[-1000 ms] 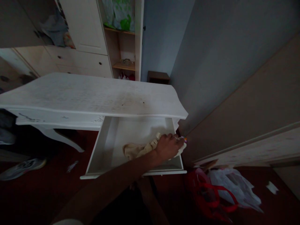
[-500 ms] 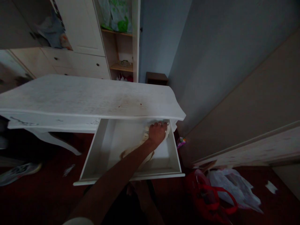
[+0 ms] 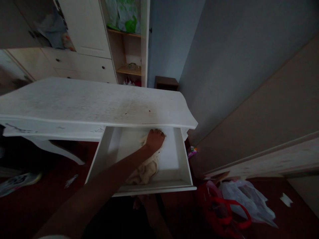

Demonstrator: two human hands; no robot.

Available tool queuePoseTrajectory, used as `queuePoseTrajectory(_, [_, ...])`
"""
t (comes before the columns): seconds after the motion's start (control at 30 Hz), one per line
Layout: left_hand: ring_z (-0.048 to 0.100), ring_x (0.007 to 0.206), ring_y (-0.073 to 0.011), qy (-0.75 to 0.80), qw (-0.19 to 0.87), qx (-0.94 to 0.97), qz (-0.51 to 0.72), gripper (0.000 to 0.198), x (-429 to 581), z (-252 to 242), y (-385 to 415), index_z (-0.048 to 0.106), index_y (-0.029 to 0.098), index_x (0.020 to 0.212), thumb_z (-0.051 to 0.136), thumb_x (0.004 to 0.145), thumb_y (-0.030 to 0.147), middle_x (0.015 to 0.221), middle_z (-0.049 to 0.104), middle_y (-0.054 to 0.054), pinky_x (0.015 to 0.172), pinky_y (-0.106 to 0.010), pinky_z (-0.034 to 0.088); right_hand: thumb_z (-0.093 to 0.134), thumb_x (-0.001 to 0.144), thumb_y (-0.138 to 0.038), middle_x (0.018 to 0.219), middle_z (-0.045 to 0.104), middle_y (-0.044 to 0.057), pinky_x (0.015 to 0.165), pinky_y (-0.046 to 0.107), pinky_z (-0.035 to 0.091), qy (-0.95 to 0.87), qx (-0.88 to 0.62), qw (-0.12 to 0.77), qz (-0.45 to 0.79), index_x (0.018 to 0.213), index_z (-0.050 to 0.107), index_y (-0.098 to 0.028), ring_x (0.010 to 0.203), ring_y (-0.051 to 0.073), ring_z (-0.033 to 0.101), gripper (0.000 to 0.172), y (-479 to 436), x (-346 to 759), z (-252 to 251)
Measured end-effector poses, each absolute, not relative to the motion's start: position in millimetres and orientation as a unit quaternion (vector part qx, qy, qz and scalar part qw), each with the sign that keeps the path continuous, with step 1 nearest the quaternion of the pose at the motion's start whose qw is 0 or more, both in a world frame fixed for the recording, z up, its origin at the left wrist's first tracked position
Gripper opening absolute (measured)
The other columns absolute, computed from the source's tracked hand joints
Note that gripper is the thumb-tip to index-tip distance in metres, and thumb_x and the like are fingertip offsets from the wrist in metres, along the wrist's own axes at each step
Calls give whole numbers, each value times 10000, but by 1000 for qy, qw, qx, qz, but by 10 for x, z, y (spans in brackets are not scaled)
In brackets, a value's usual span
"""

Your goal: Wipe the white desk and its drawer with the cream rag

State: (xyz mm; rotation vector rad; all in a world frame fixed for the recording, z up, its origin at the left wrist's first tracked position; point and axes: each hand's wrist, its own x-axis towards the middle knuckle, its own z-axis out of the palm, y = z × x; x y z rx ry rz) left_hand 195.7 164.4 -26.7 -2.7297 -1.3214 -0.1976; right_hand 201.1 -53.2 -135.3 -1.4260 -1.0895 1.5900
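My left hand (image 3: 156, 138) reaches into a pulled-out white drawer (image 3: 171, 166), near its back. Its fingers are closed and press a beige cloth (image 3: 148, 169) against the drawer bottom. The rest of the cloth trails in loose folds toward the drawer's front, partly covered by my forearm. Below the drawer front, in shadow, my right hand (image 3: 141, 201) shows dimly; its fingers are too dark to make out. The drawer belongs to a white table (image 3: 87, 99) with brownish smudges and small dark specks on its top.
A red bag (image 3: 214, 205) and a white plastic bag (image 3: 246, 197) lie on the dark red floor at right. A pink box (image 3: 191, 151) stands beside the table's right end. Behind is a white cabinet (image 3: 84, 64) with open shelves. A shoe (image 3: 20, 182) is at left.
My left hand has slid leftward along the drawer's back, away from the right side. The cloth has moved with it, and more of its folds now show near the front.
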Motion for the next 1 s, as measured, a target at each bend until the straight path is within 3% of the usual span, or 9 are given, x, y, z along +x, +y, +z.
queuePoseTrajectory(0.13, [616, 1006, -325, -526, 21, -848, -52, 447, 1668, -187, 1627, 695, 68, 1019, 441, 937, 428, 1026, 698, -197, 857, -459, 419, 511, 935, -559, 763, 646, 25, 705, 326, 531, -417, -546, 378, 620, 935, 680, -158, 693, 162, 617, 435, -572, 2002, -1375])
queuePoseTrajectory(0.27, [494, 1219, -376, -523, 46, -848, -63, 718, 1507, -182, 1528, 631, 63, 1179, 583, 785, 661, 1233, 634, -223, 1014, -506, 347, 482, 875, -650, 636, 609, 33, 701, 329, 496, -414, -543, 389, 619, 822, 710, -199, 656, 193, 602, 508, -581, 2013, -1394])
queuePoseTrajectory(0.37, [443, 1281, -369, -480, 72, -872, -66, 588, 1544, -208, 1430, 606, 103, 1226, 641, 804, 511, 1340, 567, -219, 1059, -514, 303, 524, 850, -638, 623, 606, 43, 671, 336, 486, -414, -545, 382, 621, 804, 720, -197, 638, 203, 600, 485, -574, 2018, -1408])
queuePoseTrajectory(0.43, [519, 1195, -346, -471, 57, -879, -46, 326, 1626, -215, 1389, 655, 117, 1126, 556, 882, 309, 1214, 639, -205, 982, -501, 362, 544, 859, -612, 635, 614, 42, 671, 335, 491, -415, -549, 373, 622, 812, 720, -189, 647, 205, 608, 460, -572, 2018, -1420])
queuePoseTrajectory(0.53, [593, 1087, -311, -485, 27, -874, -17, 293, 1765, -211, 1409, 685, 109, 1047, 432, 899, 117, 1068, 692, -184, 904, -468, 407, 547, 915, -544, 790, 662, 35, 707, 329, 524, -421, -553, 354, 625, 930, 695, -173, 716, 179, 628, 399, -572, 2022, -1427])
queuePoseTrajectory(0.7, [591, 1112, -284, -464, 22, -884, -50, 337, 1988, -252, 1605, 655, 75, 1130, 457, 858, 50, 1119, 679, -197, 996, -472, 380, 584, 951, -395, 1167, 632, 68, 824, 378, 560, -431, -562, 331, 623, 1165, 623, -174, 976, 208, 636, 309, -533, 2052, -1377])
queuePoseTrajectory(1.0, [610, 1087, -283, -412, -9, -909, -67, 292, 2643, -224, 1709, 652, 46, 1114, 482, 879, 71, 1128, 661, -215, 972, -454, 410, 574, 962, -363, 1229, 615, 75, 862, 390, 554, -454, -567, 327, 605, 1187, 621, -203, 1037, 218, 624, 281, -512, 2107, -1306])
